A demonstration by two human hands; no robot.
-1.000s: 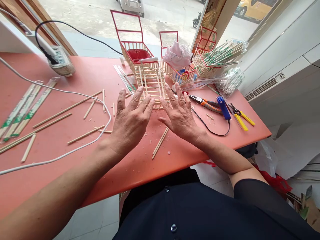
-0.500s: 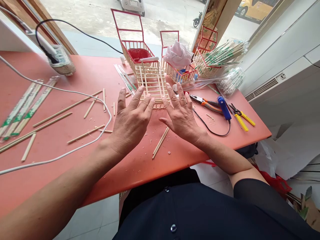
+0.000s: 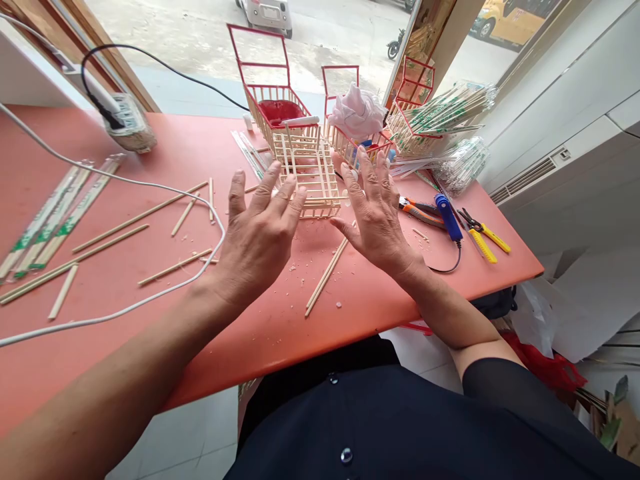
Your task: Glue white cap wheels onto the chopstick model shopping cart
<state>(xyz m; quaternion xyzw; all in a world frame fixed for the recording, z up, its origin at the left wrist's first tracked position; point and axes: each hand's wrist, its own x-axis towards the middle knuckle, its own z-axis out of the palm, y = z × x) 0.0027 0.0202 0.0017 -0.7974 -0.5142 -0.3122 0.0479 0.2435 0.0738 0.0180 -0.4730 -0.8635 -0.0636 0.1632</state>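
My left hand (image 3: 263, 223) hovers over the pink table with its fingers spread and nothing in them. Across from it, my right hand (image 3: 375, 213) is likewise open, palm down and holding nothing. Between and just beyond them sits a small bare-wood basket frame (image 3: 313, 175) made of thin sticks. The fingertips of both hands are near its sides; I cannot tell that they touch it. Several chopsticks (image 3: 327, 277) lie on the table between my wrists, with small wood crumbs around them.
Red-rimmed stick carts (image 3: 283, 110) stand at the back, one bearing a white cloth (image 3: 357, 110), another wrapped chopsticks (image 3: 447, 110). Pliers (image 3: 423, 212), a blue glue gun (image 3: 449, 217) and yellow-handled cutters (image 3: 484, 235) lie right. A white cable (image 3: 150, 313) crosses loose sticks at left.
Both hands have spread apart, the right one moving to the right and the left slightly to the left. More of the basket frame shows between them. The view has shifted slightly.
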